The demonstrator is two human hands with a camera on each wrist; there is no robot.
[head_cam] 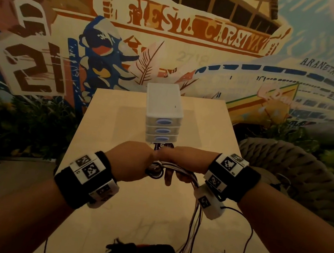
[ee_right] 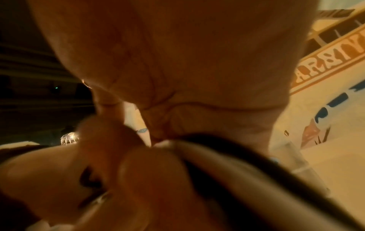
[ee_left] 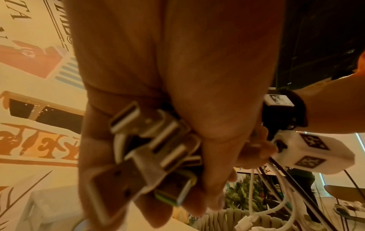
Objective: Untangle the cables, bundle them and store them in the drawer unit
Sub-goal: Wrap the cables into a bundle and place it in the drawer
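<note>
The left hand [head_cam: 133, 162] is closed in a fist around the cables [head_cam: 193, 185], and the left wrist view shows a cluster of metal USB plugs [ee_left: 154, 150] sticking out of that fist between the curled fingers and the palm. The right hand [head_cam: 187, 161] meets it knuckle to knuckle and is also curled around the same bunch of cables, thumb underneath; its wrist view is blurred, showing only a dark cable running out past the fingers [ee_right: 150, 179]. Below the hands, white, black and reddish strands hang together toward the near edge of the table [head_cam: 105, 130]. A few small loops of black and white cable bulge out beneath the left fist. The white drawer unit [head_cam: 163, 113] stands on the table just beyond the hands, its three drawers closed. Behind the drawer unit, a small dark label [head_cam: 162, 146] shows just above the knuckles.
</note>
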